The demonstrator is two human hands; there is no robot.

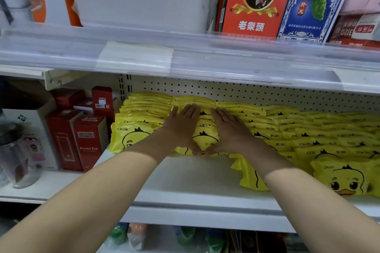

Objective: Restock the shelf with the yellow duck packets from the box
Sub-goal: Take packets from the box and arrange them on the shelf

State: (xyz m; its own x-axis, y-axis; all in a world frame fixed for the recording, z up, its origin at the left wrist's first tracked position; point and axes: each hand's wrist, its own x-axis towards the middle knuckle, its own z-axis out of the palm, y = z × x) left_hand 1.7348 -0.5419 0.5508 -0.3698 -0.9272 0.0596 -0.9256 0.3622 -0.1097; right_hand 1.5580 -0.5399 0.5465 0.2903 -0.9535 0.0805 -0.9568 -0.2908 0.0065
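The left hand [182,127] and the right hand [228,129] lie flat, fingers extended, on either side of one row of duck packets [205,139]; thumbs meet at the front packet's lower edge; nothing is gripped, the palms only press inward. The row's long axis runs from the hands back toward the pegboard [246,90]; both hands are equally near. Packets are glossy yellow film, soft, flat; further rows lie right of the hands on the white shelf [185,174]; the box is not visible.

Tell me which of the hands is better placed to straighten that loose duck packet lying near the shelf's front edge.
Probably the right hand: the loose duck packet lies under its forearm, while the left hand rests farther away.
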